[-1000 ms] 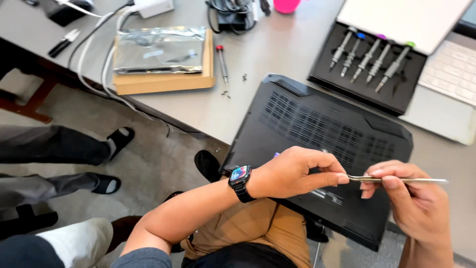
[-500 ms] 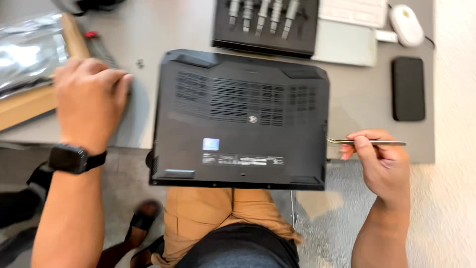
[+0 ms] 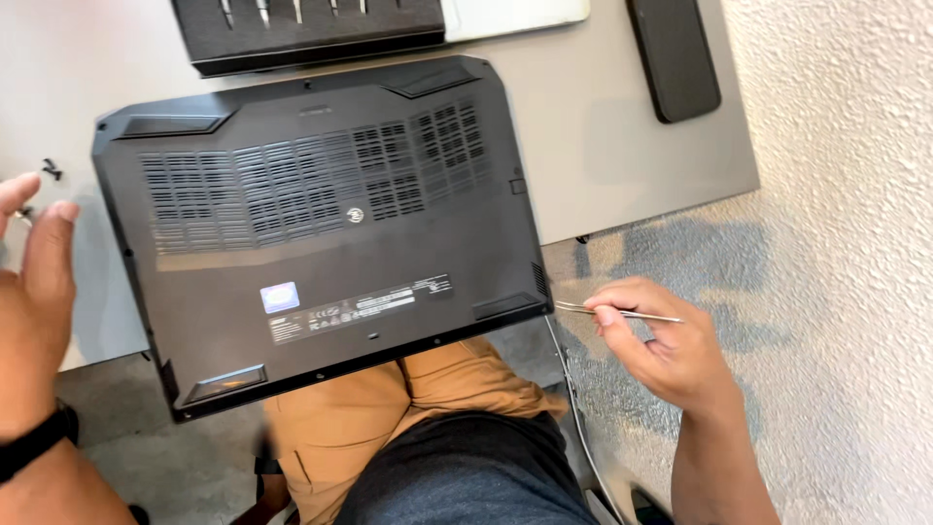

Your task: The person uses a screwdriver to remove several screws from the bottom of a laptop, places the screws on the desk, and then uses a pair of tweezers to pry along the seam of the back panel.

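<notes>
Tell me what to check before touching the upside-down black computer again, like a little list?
1. Laptop lying bottom up, vents showing: ok.
2. Laptop fully on the grey table: not ok, its near edge hangs over the person's lap.
3. Right hand gripping the thin metal tool: ok, pinched in the fingers, its tip close to the laptop's right corner.
4. Left hand free: ok, open and holding nothing, left of the laptop.
5. Small loose screws away from the table edge: cannot tell, too small and partly hidden.
6. Screwdriver tray within reach: ok, just behind the laptop.
</notes>
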